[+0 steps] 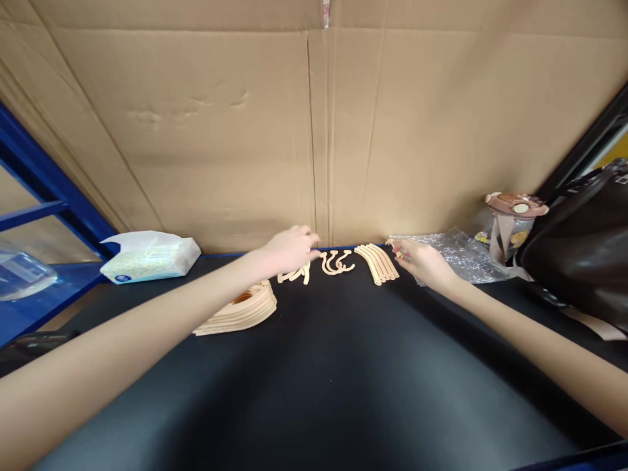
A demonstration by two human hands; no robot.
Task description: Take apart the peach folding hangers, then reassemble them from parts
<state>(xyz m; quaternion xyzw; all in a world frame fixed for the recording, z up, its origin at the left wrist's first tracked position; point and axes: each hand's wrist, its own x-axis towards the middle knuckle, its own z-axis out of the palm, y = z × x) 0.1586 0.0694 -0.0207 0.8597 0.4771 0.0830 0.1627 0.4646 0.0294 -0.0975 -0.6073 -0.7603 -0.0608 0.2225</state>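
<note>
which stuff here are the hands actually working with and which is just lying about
In hand:
left hand over the small beige pieces
right hand at the curved beige strips
beige hooks between them
stacked beige parts

Lying about:
tissue pack
clear plastic bag
lidded cup
dark bag

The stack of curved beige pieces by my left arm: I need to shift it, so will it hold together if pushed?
Probably not: the stack looks loose, its thin layers fanned out, so they would likely slide apart on the smooth black table. Each piece looks like light, stiff plastic, unlikely to roll.
</note>
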